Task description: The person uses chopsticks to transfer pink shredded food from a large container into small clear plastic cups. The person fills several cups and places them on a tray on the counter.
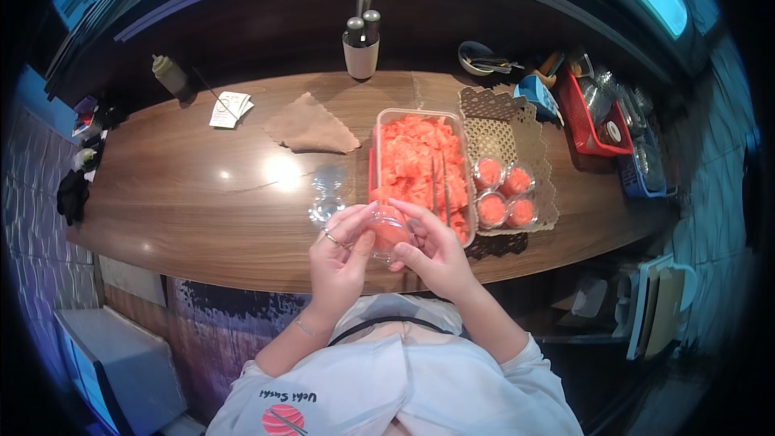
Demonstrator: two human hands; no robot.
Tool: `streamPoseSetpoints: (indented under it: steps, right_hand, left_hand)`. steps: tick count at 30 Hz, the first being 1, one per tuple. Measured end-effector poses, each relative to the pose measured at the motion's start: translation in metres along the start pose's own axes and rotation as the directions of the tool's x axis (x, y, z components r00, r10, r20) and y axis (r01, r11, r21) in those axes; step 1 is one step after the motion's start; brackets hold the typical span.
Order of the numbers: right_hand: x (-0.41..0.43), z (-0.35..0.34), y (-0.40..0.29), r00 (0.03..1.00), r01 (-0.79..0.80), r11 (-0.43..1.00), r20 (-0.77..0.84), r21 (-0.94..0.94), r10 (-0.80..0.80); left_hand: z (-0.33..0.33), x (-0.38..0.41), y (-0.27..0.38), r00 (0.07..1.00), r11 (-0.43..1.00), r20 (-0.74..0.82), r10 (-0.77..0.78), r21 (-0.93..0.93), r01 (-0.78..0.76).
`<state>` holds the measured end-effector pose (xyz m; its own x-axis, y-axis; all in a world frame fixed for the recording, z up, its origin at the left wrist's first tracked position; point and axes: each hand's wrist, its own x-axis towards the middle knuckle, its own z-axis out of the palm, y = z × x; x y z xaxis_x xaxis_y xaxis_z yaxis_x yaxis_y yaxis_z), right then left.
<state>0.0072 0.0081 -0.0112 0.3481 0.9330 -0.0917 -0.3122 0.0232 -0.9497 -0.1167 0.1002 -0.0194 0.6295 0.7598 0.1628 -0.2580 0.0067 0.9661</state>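
Observation:
My left hand [340, 249] and my right hand [437, 248] hold a small clear plastic cup [387, 231] between them, close to the table's front edge. Orange-pink shreds, apparently pickled ginger, show through its wall. Just beyond my hands stands a rectangular plastic tub [418, 145] heaped with the same shreds. Long metal tongs [445, 184] rest on the heap. In a beige perforated basket [536, 151] to the right, several filled clear cups [491, 209] sit together at the near end. Left of my hands are clear plastic pieces [327, 209], perhaps empty cups or lids.
A folded brown cloth [312, 124] lies beyond the clear pieces. Farther back are printed papers [230, 110], a squeeze bottle [169, 75], a white holder [361, 59] with metal-topped handles, and a bowl of utensils [475, 59]. At right, a red basket [584, 124] holds clear containers.

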Motion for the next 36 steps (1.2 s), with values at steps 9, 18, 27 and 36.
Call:
streamPoseSetpoints:
  steps: [9,18,27,36]
  right_hand:
    - [-0.028,-0.111,-0.033,0.995,-0.080,0.997,0.053,0.005,0.080]
    - [-0.048,-0.190,-0.037,0.973,-0.082,0.993,0.210,-0.089,0.100]
    - [-0.061,-0.228,-0.057,0.952,0.113,0.975,0.301,-0.192,-0.051]
    - [-0.056,-0.247,-0.053,0.966,0.096,0.935,0.260,-0.342,-0.004]
  left_hand:
    - [0.104,-0.009,-0.017,0.999,0.993,0.031,-0.020,0.118,0.016]
    - [0.206,-0.018,-0.040,0.971,0.986,-0.171,-0.167,-0.019,0.166]
    - [0.240,-0.022,-0.050,0.979,0.998,-0.192,0.063,0.026,-0.059]
    - [0.229,-0.026,-0.062,0.964,0.986,-0.212,-0.163,0.004,0.167]
